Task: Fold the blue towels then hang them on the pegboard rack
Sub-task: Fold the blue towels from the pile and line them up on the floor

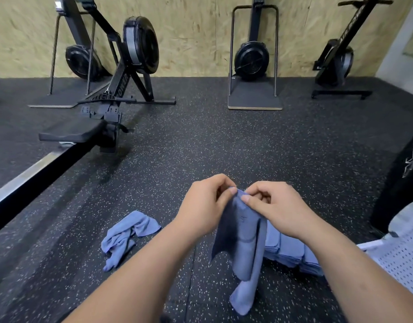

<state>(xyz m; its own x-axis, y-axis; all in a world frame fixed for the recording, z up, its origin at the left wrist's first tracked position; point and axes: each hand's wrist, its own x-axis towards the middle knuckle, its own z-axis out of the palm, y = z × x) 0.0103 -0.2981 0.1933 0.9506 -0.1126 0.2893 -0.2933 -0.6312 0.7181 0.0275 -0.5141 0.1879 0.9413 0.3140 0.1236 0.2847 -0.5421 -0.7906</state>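
A blue towel (244, 248) hangs from both my hands above the speckled floor. My left hand (206, 206) pinches its top edge from the left, and my right hand (275, 206) pinches the same edge from the right, fingertips almost meeting. A stack of folded blue towels (294, 255) lies on the floor behind the hanging one, under my right forearm. Another blue towel (126, 236) lies crumpled on the floor to the left. No pegboard rack is in view.
A rowing machine (84, 134) stretches along the left, its rail running to the near left. More black exercise machines (252, 59) stand against the plywood wall at the back. A black bag (403, 178) and a white mesh cloth (401, 252) sit at the right.
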